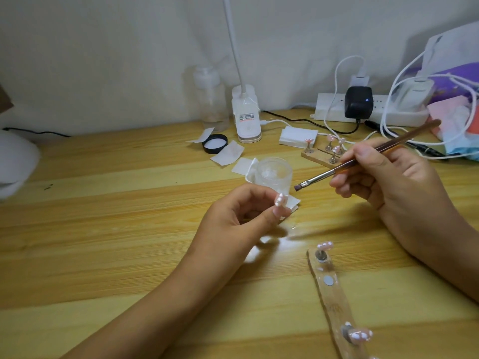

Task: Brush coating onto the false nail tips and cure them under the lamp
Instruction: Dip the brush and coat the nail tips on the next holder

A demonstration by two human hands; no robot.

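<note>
My left hand (241,216) pinches the stem of a small stand topped by a pink false nail tip (280,199) with white dots, held above the wooden table. My right hand (383,177) grips a brown-handled flat brush (344,167); its bristles point left, a short way right of the held tip and not touching it. A clear jar (274,176) of coating stands open just behind the left hand. A clear magnetic strip (334,299) lies at the front right and carries two more pink tips (325,246) on stands.
A wooden block (320,158) with several tips on stands sits behind the brush. A black lid (214,143), white wipes (228,152), a white lamp base (247,117), a clear bottle (211,97), a power strip (370,108) with cables and a white object (15,161) at the left edge surround the work area.
</note>
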